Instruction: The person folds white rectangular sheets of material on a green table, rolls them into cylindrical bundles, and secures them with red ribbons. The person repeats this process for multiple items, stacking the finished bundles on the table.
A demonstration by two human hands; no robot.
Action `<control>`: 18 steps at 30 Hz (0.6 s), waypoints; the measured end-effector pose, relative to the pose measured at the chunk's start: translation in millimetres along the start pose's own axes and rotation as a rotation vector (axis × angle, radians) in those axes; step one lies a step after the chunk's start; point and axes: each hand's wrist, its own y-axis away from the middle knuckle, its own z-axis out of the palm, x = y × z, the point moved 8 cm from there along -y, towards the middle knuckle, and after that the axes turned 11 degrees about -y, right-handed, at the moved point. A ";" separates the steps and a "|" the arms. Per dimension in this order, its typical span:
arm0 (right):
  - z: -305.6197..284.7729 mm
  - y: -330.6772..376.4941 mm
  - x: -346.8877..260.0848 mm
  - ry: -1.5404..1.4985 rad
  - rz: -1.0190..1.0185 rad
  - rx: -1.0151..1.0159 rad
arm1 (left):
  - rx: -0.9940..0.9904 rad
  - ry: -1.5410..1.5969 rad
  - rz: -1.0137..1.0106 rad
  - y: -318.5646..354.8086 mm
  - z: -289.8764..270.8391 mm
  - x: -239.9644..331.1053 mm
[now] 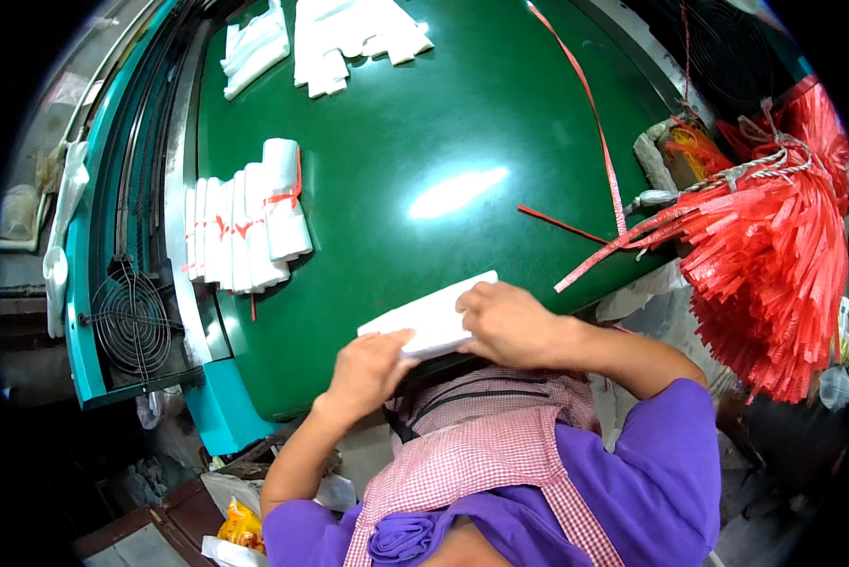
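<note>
Here's the white folded bundle (422,317) over the green desk's near edge, left hand (372,367) closed on its left end, right hand (502,321) curled around the other. Should handle light, soft, slippery; both ends suit gripping, though hidden fingertips obscure how firmly.

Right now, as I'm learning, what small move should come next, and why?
Perhaps free the right hand to fetch the short red plastic strip: the long folded white bundle it and the left hand hold shows no tie, unlike the red-tied white bundles.
</note>
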 end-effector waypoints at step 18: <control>-109.7 52.2 114.6 0.364 0.343 0.651 | -0.037 0.281 -0.008 -22.0 21.9 12.1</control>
